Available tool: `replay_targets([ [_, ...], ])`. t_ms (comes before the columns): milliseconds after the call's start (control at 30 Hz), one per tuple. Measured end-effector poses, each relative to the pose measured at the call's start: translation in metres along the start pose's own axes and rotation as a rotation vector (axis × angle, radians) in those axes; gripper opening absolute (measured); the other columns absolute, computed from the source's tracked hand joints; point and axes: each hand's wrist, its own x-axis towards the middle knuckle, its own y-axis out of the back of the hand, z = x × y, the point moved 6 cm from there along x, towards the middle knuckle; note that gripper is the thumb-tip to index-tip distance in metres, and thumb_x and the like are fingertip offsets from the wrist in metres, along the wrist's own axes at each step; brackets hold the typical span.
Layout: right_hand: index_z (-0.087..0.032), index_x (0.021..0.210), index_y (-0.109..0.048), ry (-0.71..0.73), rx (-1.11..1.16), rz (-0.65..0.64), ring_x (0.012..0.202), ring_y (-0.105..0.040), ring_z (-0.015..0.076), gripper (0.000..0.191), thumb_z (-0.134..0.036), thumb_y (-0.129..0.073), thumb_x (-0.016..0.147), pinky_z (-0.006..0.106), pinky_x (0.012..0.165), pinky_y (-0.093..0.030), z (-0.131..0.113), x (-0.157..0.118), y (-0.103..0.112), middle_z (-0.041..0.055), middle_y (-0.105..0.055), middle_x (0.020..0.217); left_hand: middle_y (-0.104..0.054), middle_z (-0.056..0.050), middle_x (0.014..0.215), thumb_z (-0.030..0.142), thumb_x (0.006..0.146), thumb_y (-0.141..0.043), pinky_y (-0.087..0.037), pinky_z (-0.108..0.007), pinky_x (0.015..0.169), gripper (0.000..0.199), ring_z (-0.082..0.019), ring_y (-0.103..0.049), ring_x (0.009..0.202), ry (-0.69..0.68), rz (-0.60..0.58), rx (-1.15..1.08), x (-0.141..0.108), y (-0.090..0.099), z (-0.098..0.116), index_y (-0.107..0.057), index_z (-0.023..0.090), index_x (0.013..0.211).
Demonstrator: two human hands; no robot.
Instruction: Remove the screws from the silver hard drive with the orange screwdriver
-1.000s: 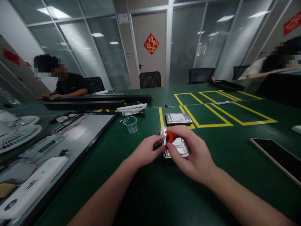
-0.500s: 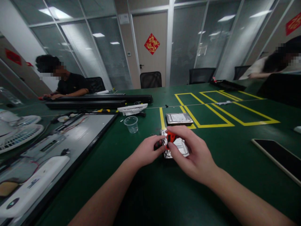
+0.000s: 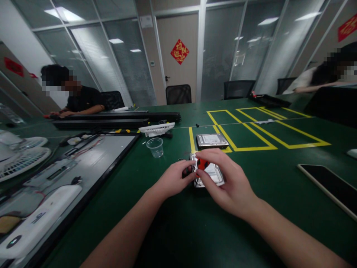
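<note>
A silver hard drive (image 3: 214, 177) lies flat on the green table, partly covered by my hands. Over it, my right hand (image 3: 230, 178) is closed, thumb and fingers pinching the red-and-black handle of a screwdriver (image 3: 202, 163); the handle's lower part is hidden. My left hand (image 3: 175, 178) is closed at the drive's left edge, its fingertips against a small dark thing that I cannot make out. A second hard drive (image 3: 212, 140) rests just beyond, by the yellow tape. To the left stands a clear plastic cup (image 3: 155, 147).
A phone (image 3: 329, 186) lies at the right. On the left are a large flat panel (image 3: 111, 152) with parts on it, a white grille (image 3: 156, 128) and black bars (image 3: 117, 121). Yellow tape (image 3: 256, 149) marks rectangles farther back. Two other people sit across the table.
The screwdriver handle has turned slightly in my right fingers, with the fingertips shifting a little to the left. My left hand stays in place.
</note>
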Motion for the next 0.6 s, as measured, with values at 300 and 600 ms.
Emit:
replay_targets([
  [300, -0.027, 0.147, -0.049, -0.112, 0.06, -0.018, 0.119, -0.07, 0.0241, 0.052, -0.013, -0.061, 0.099, 0.042, 0.102, -0.06, 0.0072, -0.0078, -0.0007, 0.0102, -0.068, 0.135, -0.075, -0.008, 0.119, 0.032, 0.101, -0.067, -0.053, -0.038, 0.092, 0.028, -0.027, -0.068, 0.104, 0.031, -0.008, 0.031, 0.0001, 0.0005, -0.0001, -0.073, 0.021, 0.126],
  [600, -0.028, 0.139, -0.061, 0.004, -0.018, 0.028, 0.111, -0.069, 0.0238, 0.046, -0.012, -0.068, 0.097, 0.042, 0.096, -0.062, -0.0003, 0.001, 0.002, 0.0088, -0.068, 0.123, -0.076, -0.008, 0.114, 0.033, 0.102, -0.066, -0.054, -0.04, 0.092, 0.028, -0.028, -0.068, 0.101, -0.006, -0.007, -0.005, 0.0007, 0.0012, 0.0038, -0.073, 0.021, 0.127],
])
